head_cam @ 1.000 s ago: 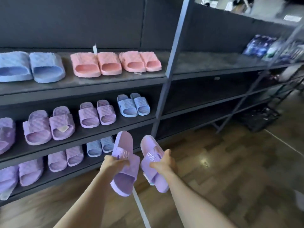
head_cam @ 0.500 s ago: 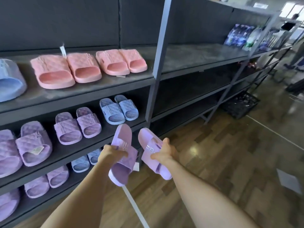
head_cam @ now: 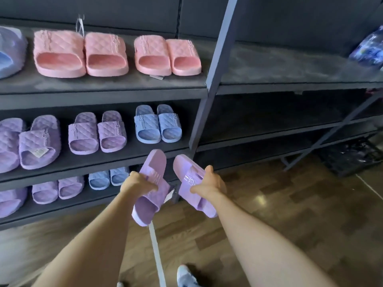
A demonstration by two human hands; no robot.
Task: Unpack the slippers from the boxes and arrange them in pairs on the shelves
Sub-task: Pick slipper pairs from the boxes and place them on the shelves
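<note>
Shelves of dark grey metal already carry pink quilted rubber pairs on top and lilac pairs and blue pairs below, so much of the arranging looks done. Your left hand grips one lilac rubber slipper round its strap and your right hand grips its mate, both in the air before the lower tiers. This pair is not yet placed, and with no boxes in view you cannot tell how many remain.
</note>
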